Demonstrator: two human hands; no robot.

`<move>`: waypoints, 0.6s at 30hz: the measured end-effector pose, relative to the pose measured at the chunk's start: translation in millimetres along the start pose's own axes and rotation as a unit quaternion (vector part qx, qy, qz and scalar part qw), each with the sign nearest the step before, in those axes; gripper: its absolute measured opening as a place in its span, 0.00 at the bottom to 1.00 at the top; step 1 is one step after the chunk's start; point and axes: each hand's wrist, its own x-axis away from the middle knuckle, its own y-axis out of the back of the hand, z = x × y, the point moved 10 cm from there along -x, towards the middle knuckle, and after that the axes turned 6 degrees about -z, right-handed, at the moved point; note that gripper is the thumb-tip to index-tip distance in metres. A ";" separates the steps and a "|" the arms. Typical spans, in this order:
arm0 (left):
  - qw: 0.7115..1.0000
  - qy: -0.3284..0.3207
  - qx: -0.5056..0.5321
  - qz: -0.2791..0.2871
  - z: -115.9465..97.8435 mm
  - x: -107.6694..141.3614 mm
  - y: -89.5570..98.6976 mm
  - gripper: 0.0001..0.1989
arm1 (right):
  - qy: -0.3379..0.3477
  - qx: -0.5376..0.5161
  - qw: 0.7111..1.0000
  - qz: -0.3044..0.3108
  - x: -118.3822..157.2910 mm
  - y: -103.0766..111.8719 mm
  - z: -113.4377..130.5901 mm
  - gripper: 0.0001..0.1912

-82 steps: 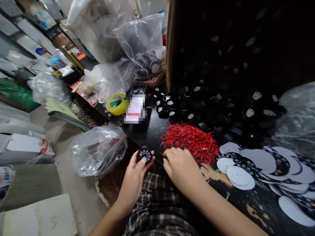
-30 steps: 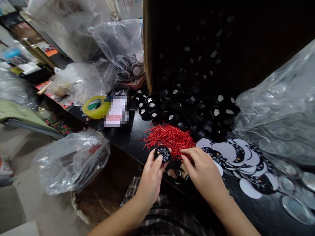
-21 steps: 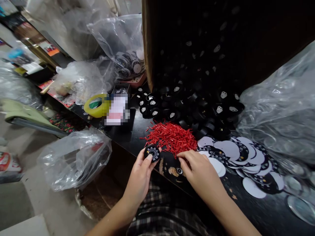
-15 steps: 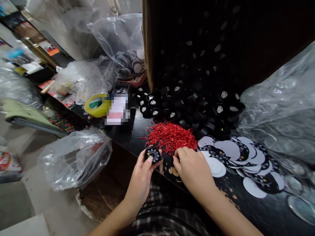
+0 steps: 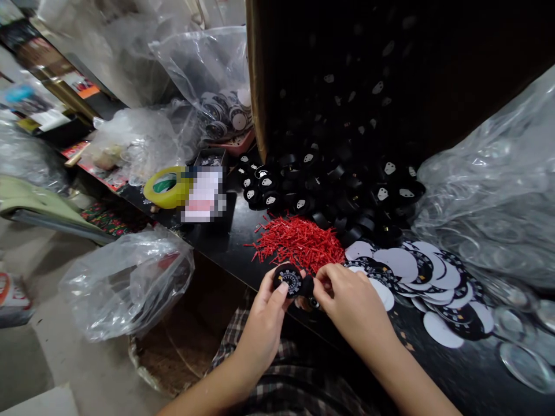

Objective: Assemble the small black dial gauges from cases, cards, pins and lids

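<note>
My left hand grips a round black dial piece with white markings, the thumb pressed on its face. Close on its right, my right hand has its fingers pinched together beside a small dark part near the dial; what they hold is too small to make out. Just beyond both hands lies a pile of thin red sticks. Right of that pile, white and black discs overlap on the dark table. Several black round housings are heaped behind the red pile.
A large dark box stands open behind the housings. Yellow tape lies at the left, with a bag of discs farther back. Clear plastic and clear round covers are at the right. A plastic bag hangs at the left edge.
My left hand has moved right with the dial, close to my right hand. My right hand has shifted slightly from the red pile's edge toward the dial. The view has shifted slightly.
</note>
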 end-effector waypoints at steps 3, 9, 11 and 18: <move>0.999 -0.008 0.034 -0.004 1.0 -0.4 -0.4 0.13 | -0.010 -0.039 0.999 -0.012 -0.1 0.6 1.7 0.07; 0.996 0.087 0.035 0.011 18.3 -3.3 -12.1 0.12 | -0.044 -0.097 0.994 -0.033 1.4 -1.2 -6.4 0.04; 0.993 0.107 0.028 0.030 20.2 -3.6 -17.9 0.12 | -0.036 -0.100 0.994 -0.038 2.0 0.0 -8.1 0.02; 0.995 0.093 0.034 0.021 11.7 -7.2 -18.6 0.12 | 0.025 -0.105 0.990 -0.088 6.2 23.3 -4.5 0.06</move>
